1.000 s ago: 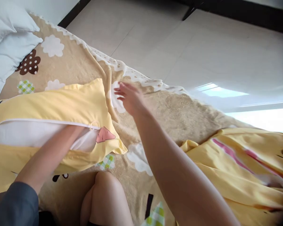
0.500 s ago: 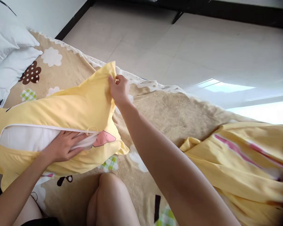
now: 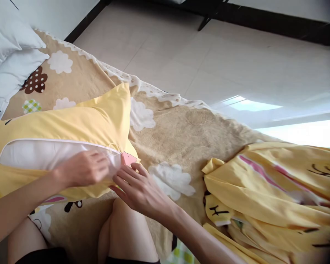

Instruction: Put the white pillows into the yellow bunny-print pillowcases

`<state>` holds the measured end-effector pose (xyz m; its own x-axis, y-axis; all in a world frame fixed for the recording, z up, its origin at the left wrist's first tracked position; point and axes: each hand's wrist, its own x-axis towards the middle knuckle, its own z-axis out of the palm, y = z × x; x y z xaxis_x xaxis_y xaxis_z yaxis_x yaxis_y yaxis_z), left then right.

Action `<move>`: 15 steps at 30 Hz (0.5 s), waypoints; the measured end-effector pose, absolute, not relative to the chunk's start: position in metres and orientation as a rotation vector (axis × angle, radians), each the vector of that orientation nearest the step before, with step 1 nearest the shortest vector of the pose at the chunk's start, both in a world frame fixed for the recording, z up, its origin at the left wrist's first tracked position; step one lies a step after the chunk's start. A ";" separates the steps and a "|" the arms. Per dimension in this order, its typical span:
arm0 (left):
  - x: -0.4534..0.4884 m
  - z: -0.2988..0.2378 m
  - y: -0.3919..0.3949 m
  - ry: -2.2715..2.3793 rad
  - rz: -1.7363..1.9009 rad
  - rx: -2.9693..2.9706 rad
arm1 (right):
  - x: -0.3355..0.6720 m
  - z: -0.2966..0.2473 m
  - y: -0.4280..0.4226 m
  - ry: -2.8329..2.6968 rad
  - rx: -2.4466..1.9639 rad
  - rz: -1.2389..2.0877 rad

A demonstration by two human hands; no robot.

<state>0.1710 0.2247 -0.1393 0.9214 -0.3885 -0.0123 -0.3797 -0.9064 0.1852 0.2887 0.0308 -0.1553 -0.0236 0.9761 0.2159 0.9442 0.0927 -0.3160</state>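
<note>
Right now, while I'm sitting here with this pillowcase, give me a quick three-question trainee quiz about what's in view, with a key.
1. Which hand is nearer the pink patch on the yellow pillowcase, left or right?
2. True or false: the yellow pillowcase is fully closed.
3. What colour is the fabric showing inside it? A, white; B, green; C, black.

Key: 1, the right hand. 2, false; it gapes open. 3, A.
</note>
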 end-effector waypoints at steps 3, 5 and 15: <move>0.197 -0.159 0.192 -0.762 -0.167 2.621 | 0.285 -0.141 0.018 -2.026 -1.818 0.162; 0.212 -0.178 0.180 -0.715 -0.218 2.532 | 0.284 -0.139 0.007 -2.051 -1.812 0.218; 0.205 -0.184 0.196 -0.377 -0.590 2.732 | 0.285 -0.143 0.000 -2.151 -2.234 0.173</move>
<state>0.2055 0.1964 -0.1837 0.8797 -0.3185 -0.3530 -0.1865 -0.9141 0.3600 0.2849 0.0003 -0.1433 0.0349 0.9978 -0.0557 0.9939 -0.0405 -0.1026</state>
